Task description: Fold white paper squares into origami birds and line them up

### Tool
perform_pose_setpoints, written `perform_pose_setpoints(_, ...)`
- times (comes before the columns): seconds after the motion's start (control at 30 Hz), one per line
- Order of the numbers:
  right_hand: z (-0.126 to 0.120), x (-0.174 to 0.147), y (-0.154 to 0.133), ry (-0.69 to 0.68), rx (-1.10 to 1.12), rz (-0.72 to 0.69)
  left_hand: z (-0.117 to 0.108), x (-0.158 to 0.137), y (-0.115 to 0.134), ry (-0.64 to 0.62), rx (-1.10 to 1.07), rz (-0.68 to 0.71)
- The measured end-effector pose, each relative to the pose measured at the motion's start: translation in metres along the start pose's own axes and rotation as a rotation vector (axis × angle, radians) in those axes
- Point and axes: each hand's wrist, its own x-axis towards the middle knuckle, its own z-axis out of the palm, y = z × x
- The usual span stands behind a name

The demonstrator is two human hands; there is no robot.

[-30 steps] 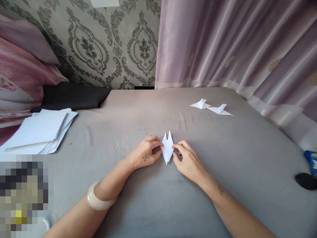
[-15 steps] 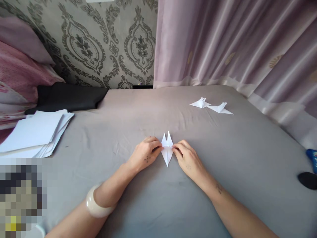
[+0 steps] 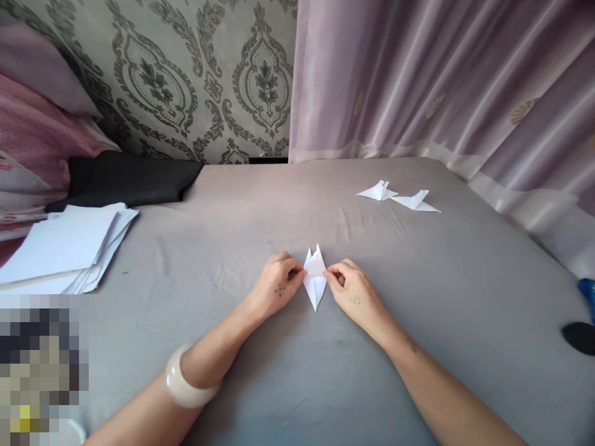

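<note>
— One flap of the folded white paper (image 3: 316,288) has swung upward since half a second ago, and it now covers much of the gap between the two upper points.
— Meaning?
— I'd judge that crosswise fold is nearly flat but not yet pressed down. Below it, the lower point aims at the wearer, a crease along its middle.
— And the arms?
— Both forearms slant inward from the bottom corners, the left one wearing a pale bangle (image 3: 189,379). Left hand (image 3: 280,282) pinches the paper's left corner between thumb and forefinger; right hand (image 3: 356,292) pinches the right corner likewise.
— Where's the paper, exactly?
— Between the hands, low over the grey cloth (image 3: 260,396); whether it touches, I can't tell.
— Farther off?
— Loose sheets (image 3: 65,244) at left, then two folded paper figures (image 3: 377,191) at right, before the curtain (image 3: 372,80).
</note>
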Motion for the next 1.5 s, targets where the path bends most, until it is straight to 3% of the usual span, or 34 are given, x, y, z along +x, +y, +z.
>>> perform_pose_setpoints(0.57,-0.001,0.004,-0.008,0.005,-0.005,0.071,0.014,0.001,-0.017,0.058,-0.011,0.013)
perform_pose_setpoints(0.7,0.001,0.005,-0.006,0.013,0.003,0.091,0.013,-0.002,-0.013,0.051,0.094,0.145)
perform_pose_setpoints(0.8,0.001,0.004,-0.002,0.041,0.031,0.023,0.009,-0.004,-0.006,-0.059,0.163,0.302)
perform_pose_setpoints(0.87,0.0,-0.001,-0.001,0.013,0.007,-0.061,0.007,-0.007,0.002,-0.133,0.246,0.335)
perform_pose_setpoints(1.03,-0.005,-0.022,-0.009,-0.112,-0.383,-0.25,0.008,-0.017,0.025,-0.249,0.561,0.28)
perform_pose_setpoints(1.13,-0.007,-0.03,-0.014,-0.122,-0.521,-0.279,0.013,-0.023,0.033,-0.256,0.675,0.245)
perform_pose_setpoints(1.33,-0.009,-0.032,-0.016,-0.12,-0.582,-0.258,0.015,-0.03,0.025,-0.16,0.663,0.196)
perform_pose_setpoints(1.5,-0.011,-0.033,-0.014,-0.114,-0.569,-0.259,0.009,-0.032,0.02,-0.16,0.619,0.185)
